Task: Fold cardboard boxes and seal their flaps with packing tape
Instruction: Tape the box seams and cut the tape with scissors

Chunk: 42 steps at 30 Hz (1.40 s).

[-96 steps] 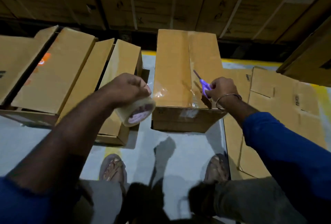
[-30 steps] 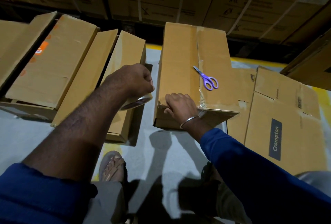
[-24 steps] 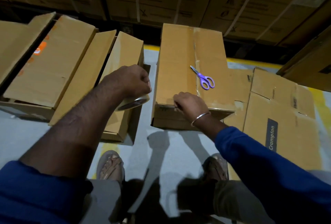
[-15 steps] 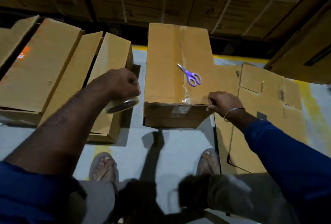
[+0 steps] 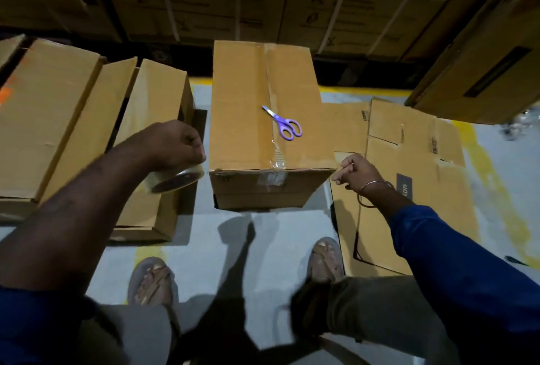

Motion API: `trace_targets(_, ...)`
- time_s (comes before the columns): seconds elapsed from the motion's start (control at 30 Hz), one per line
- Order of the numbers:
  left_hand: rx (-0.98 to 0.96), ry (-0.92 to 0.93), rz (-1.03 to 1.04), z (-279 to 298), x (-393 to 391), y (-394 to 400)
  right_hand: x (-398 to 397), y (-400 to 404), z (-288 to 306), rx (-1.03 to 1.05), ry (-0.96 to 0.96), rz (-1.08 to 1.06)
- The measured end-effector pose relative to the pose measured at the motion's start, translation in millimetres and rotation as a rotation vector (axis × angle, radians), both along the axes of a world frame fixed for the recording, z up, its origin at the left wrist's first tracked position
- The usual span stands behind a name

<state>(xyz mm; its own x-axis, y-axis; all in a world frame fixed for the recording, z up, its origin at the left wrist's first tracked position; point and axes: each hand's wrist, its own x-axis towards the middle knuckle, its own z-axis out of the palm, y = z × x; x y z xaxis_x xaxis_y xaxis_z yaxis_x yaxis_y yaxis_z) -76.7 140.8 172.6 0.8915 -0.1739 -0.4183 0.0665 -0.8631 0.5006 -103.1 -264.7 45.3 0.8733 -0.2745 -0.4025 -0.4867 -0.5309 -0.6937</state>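
Left hand (image 5: 178, 142) grips tape roll (image 5: 175, 179), curled tight. Right hand (image 5: 355, 171) loosely curled, holding nothing, touching the taped box (image 5: 248, 119) corner; purple scissors (image 5: 283, 123) beyond.

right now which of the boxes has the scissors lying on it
The closed box in the middle, straight ahead of the feet. The purple scissors lie on its taped top; the boxes to the left and the flattened cardboard on the right carry none.
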Motion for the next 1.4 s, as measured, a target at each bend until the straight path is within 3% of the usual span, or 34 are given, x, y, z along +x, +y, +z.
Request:
trace_targets(0.27,-0.017,-0.004,-0.014,-3,1,3,-2,28,-2,0.183,0.139,-0.066)
trace_targets(0.37,-0.017,-0.006,-0.018,-4,3,3,-3,27,0,0.154,0.18,-0.056)
trace_targets(0.53,-0.017,-0.006,-0.025,-6,5,4,-1,19,12,0.048,-0.037,-0.071)
trace_targets(0.63,-0.023,-0.003,-0.026,-7,6,6,5,29,12,0.14,-0.05,-0.118)
trace_targets(0.83,-0.037,0.018,-0.034,-8,6,5,5,31,2,0.348,0.102,-0.33)
trace_targets(1.0,-0.037,0.025,-0.032,-8,7,2,1,6,-13,0.198,0.057,-0.472)
trace_targets(1.1,-0.038,0.033,-0.036,-8,8,1,2,5,-22,0.186,0.0,-0.43)
trace_targets(1.27,-0.039,0.032,-0.042,-9,7,0,1,34,-23,0.222,0.068,-0.219)
trace_targets(1.4,-0.039,0.039,-0.045,-11,8,2,-3,34,-36,0.217,0.162,-0.243)
